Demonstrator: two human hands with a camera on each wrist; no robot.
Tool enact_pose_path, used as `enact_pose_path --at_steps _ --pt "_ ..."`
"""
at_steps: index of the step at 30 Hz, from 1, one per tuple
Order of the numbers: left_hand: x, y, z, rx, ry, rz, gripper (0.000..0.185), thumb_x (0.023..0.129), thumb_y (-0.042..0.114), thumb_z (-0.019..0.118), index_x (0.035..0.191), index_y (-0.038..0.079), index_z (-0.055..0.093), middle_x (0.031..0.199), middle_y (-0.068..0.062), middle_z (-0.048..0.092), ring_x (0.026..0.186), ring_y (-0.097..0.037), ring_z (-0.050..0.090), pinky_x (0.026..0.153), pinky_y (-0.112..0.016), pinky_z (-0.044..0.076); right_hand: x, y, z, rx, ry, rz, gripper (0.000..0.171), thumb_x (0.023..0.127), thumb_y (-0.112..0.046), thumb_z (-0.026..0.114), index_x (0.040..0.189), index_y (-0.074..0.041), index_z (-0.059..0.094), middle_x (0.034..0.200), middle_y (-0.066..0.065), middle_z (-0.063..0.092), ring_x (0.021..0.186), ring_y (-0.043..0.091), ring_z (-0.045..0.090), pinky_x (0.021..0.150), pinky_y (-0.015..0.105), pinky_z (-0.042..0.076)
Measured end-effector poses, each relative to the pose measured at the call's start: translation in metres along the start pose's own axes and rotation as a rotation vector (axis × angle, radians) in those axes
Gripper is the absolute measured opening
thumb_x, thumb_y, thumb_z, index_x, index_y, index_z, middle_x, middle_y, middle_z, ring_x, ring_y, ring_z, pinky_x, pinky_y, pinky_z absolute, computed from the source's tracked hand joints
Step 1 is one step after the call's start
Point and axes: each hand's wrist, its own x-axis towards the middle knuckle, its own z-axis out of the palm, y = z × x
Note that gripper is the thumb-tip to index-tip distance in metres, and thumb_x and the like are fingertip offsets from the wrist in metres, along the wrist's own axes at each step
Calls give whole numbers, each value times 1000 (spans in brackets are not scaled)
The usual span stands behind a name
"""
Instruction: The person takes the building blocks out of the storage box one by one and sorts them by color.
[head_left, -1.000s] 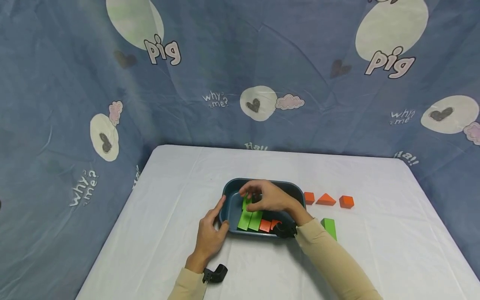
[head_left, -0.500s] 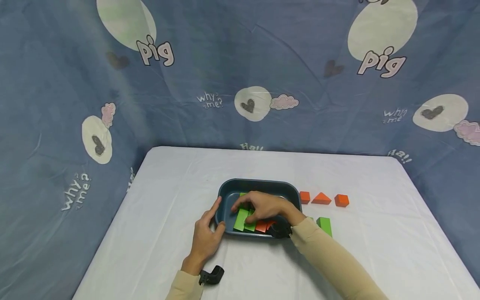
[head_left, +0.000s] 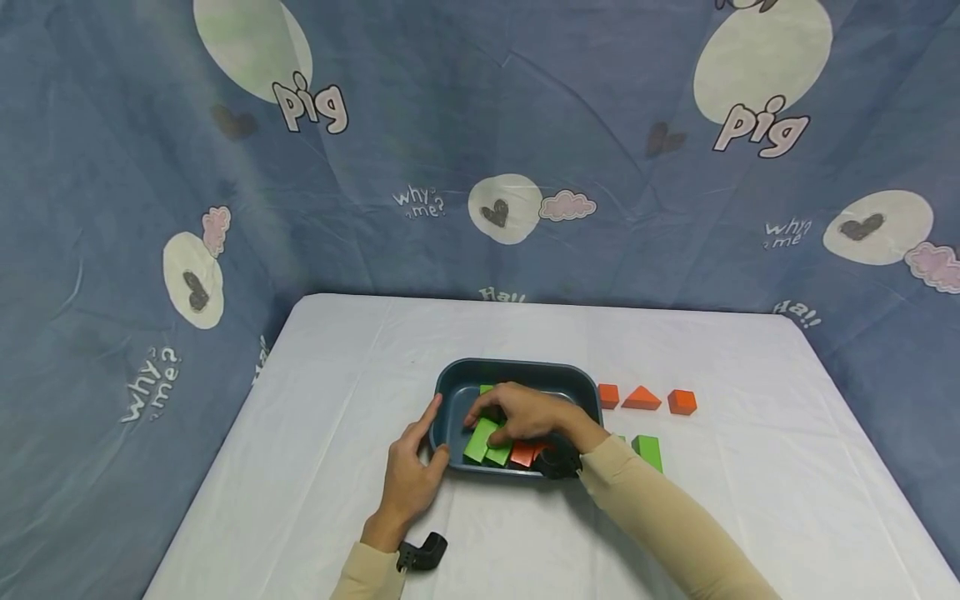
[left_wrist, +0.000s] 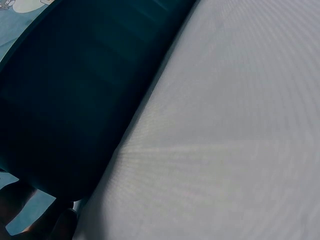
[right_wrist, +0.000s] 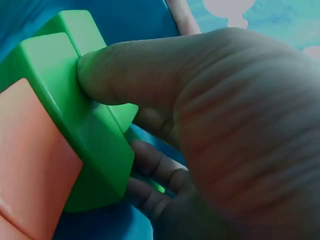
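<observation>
A dark blue tray (head_left: 517,362) holds green and red blocks. Beside its left end is my left hand (head_left: 408,479), thumb and index finger spread and touching the rim; the left wrist view shows its dark fingers (left_wrist: 47,220) at the tray's corner. My right hand (head_left: 528,412) reaches inside and pinches a green block (head_left: 480,440) that sits slightly askew. In the right wrist view the thumb (right_wrist: 135,70) presses where two green blocks meet, with fingertips low at their far side. Another green block (head_left: 497,456) and a red block (head_left: 522,453) lie alongside. The right hand hides part of the tray.
Right of the tray on the white table (head_left: 360,367) lie a red block (head_left: 608,396), a red triangular block (head_left: 642,399), another red block (head_left: 682,402) and a green block (head_left: 647,452). A blue patterned curtain (head_left: 420,250) hangs behind.
My right hand has lowered into the tray onto the green blocks. The leftmost green block has turned slightly over the last half second. My left hand stays at the rim.
</observation>
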Motion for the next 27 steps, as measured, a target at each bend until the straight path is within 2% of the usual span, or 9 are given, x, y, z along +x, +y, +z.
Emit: enact_pose_path --at_steps 10,19,23,27 --pt "-1 -1 0 -5 5 5 77 77 -2 65 151 16 53 128 -19 67 121 -29 62 105 -11 36 0 1 0 -66 62 -4 31 85 -6 80 115 -8 74 107 -2 73 92 6 66 83 23 54" --pt "-2 -3 -1 -20 2 10 77 77 -3 65 151 15 53 129 -20 66 121 -30 61 106 -12 36 3 0 1 -168 78 -47 28 86 -12 80 113 -7 74 106 0 73 95 6 64 87 23 52" --pt "-1 -2 0 -20 3 9 77 77 -3 65 151 15 53 129 -20 66 121 -30 61 106 -12 36 3 -2 1 -205 65 -28 33 82 -11 80 114 -8 74 107 -2 72 95 7 63 87 24 52" --pt "0 -2 0 -23 -1 12 77 77 -4 65 151 14 52 129 -20 66 121 -30 61 106 -12 36 2 -5 1 -263 55 27 38 77 -8 81 114 -13 75 110 -5 69 101 11 57 93 29 48"
